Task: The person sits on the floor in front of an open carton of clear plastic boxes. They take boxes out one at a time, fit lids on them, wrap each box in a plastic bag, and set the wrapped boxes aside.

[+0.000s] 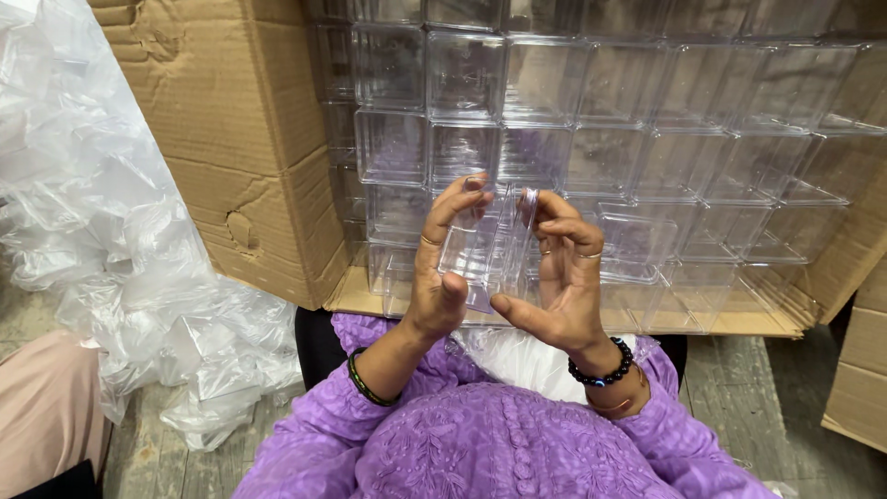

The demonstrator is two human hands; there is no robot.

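Filling most of the upper view, a large cardboard carton lies on its side with its open mouth toward the person, and it is packed with clear plastic boxes stacked in neat rows and columns. Each of those boxes looks empty; nothing shows inside them but the walls of the ones behind. A second cardboard box stands at the right edge, its contents hidden. To the left, a big heap of crumpled clear plastic bags spills down onto the wooden floor. More clear plastic film lies on the person's lap, between the purple sleeves.

Held up in front of the carton's lower rows is one clear plastic box, also empty, tilted with its length running up and down. The left hand wraps its grip around that box, fingers curled over the top edge and thumb pressed on the near face. Just beside it, the right hand pinches a thin clear lid on edge, fingers on its far side and thumb stretched below. The lid stands close against the box; whether the two touch I cannot tell.
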